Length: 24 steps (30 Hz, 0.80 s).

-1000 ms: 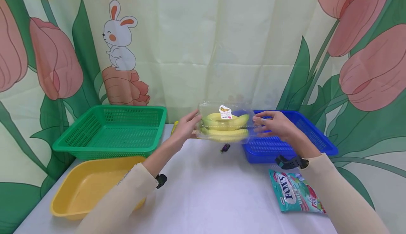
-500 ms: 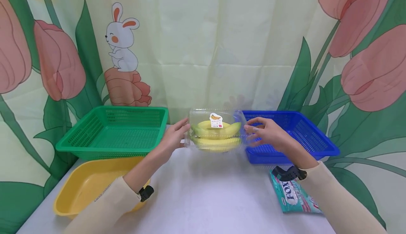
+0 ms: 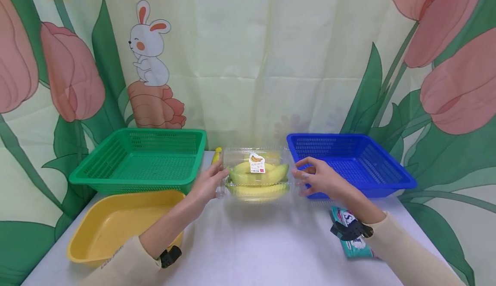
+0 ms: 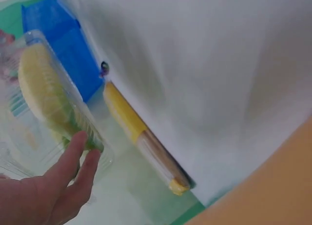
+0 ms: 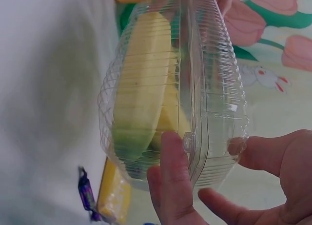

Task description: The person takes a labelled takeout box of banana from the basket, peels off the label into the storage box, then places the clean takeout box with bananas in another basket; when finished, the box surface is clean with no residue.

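A clear plastic clamshell box (image 3: 256, 180) with yellow-green bananas inside and a banana sticker on its lid is held up over the white table. My left hand (image 3: 205, 184) grips its left end; two fingers of it show against the plastic in the left wrist view. At the other end, my right hand (image 3: 321, 177) holds the box, with the thumb and fingers on either side of the rim in the right wrist view. A long yellow wrapped packet (image 4: 141, 137) lies on the table behind the box, near a small purple wrapped candy (image 5: 87, 192).
At the back left stands a green basket (image 3: 135, 184), with a yellow basin (image 3: 87, 221) in front. A blue basket (image 3: 387, 187) is at the back right. The teal candy bag (image 3: 354, 249) lies partly under my right forearm. A printed curtain (image 3: 248, 62) hangs behind.
Both hands have carried the banana box left and lower in the head view, away from the blue basket. The yellow packet's end shows beside it.
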Motion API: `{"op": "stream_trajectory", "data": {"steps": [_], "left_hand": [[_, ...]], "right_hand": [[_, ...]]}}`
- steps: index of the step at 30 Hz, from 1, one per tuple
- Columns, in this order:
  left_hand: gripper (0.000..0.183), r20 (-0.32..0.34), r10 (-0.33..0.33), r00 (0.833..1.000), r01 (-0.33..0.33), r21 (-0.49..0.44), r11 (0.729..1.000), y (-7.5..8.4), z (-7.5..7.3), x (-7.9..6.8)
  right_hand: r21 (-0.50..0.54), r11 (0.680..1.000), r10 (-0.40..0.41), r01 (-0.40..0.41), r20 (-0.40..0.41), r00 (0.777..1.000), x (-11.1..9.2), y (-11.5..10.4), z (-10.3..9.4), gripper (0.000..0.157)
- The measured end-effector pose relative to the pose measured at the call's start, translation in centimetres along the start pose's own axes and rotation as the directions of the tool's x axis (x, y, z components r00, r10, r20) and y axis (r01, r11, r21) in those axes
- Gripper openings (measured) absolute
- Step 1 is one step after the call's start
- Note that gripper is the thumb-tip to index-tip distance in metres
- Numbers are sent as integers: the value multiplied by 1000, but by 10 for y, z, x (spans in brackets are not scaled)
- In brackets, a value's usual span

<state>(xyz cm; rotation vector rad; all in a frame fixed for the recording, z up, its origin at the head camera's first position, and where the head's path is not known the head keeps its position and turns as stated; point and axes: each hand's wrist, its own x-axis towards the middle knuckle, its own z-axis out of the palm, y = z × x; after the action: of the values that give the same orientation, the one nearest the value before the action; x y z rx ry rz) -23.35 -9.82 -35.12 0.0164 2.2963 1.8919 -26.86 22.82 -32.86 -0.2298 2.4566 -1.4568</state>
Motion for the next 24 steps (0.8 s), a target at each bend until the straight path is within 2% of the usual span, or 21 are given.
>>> {"op": "stream_trajectory", "data": {"steps": [8, 17, 24], "left_hand": [[67, -21, -45, 999, 44, -27, 999, -18, 5, -10], [66, -39, -67, 997, 68, 23, 997, -38, 6, -18], [67, -67, -96, 993, 101, 76, 992, -48, 10, -19]], "right_hand": [[-35, 999, 30, -31, -17, 999, -7, 15, 19, 50], [-25, 999, 40, -40, -27, 999, -15, 30, 38, 45], [-60, 995, 82, -85, -49, 995, -18, 41, 49, 44]]}}
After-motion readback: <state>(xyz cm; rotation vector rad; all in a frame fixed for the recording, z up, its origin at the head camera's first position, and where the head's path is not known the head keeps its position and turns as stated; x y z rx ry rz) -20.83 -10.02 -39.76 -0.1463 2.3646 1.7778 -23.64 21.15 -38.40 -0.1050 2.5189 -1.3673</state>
